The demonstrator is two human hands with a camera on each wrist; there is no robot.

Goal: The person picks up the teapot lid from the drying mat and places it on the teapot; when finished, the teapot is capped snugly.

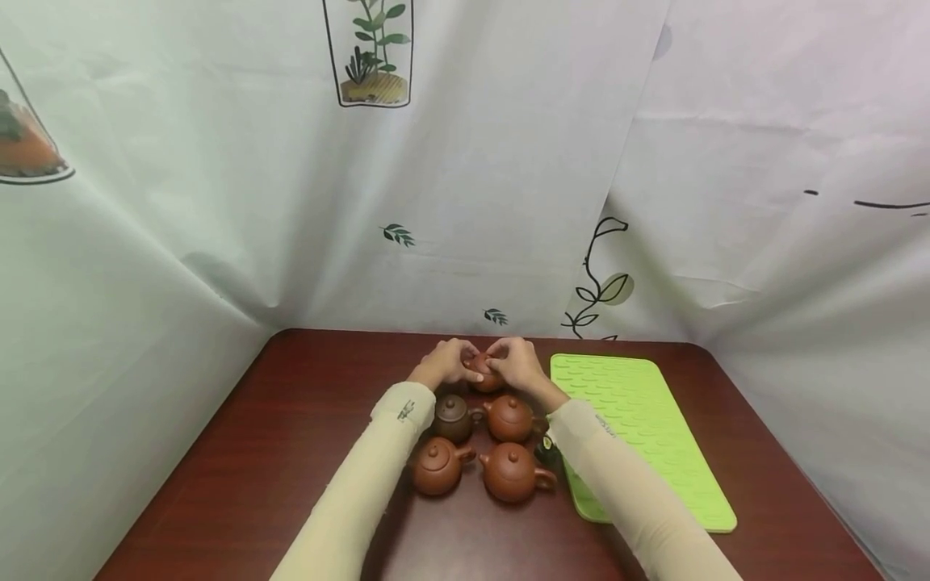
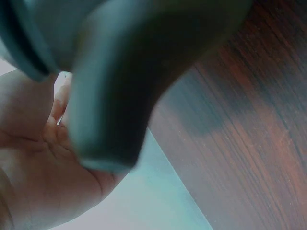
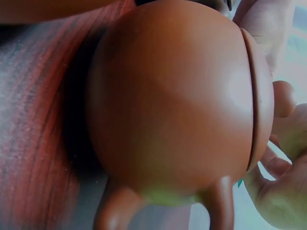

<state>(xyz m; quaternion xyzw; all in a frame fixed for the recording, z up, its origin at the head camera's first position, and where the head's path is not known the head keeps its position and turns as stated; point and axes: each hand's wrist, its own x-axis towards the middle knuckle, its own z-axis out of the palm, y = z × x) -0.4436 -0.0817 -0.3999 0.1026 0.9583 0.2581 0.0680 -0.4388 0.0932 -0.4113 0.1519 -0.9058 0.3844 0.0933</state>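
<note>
At the back of the table, both hands hold a small reddish-brown clay teapot (image 1: 485,381). My left hand (image 1: 446,363) curls round its left side, the thumb along the front. From the right, my right hand (image 1: 516,363) bends its fingers over the top and side, near the lid. In the left wrist view a dark brown teapot (image 2: 112,110) blurs the foreground and its spout covers part of the left palm (image 2: 53,177). A nearer reddish-brown teapot (image 3: 177,100) fills the right wrist view, the right hand (image 3: 288,177) showing beyond its lid.
Closer to me stand the dark teapot (image 1: 452,420) and several reddish-brown ones, among them a front-left teapot (image 1: 437,468) and a front-right teapot (image 1: 510,474). A small black object (image 1: 546,449) sits by the right sleeve. The green mat (image 1: 654,428) lies on the right.
</note>
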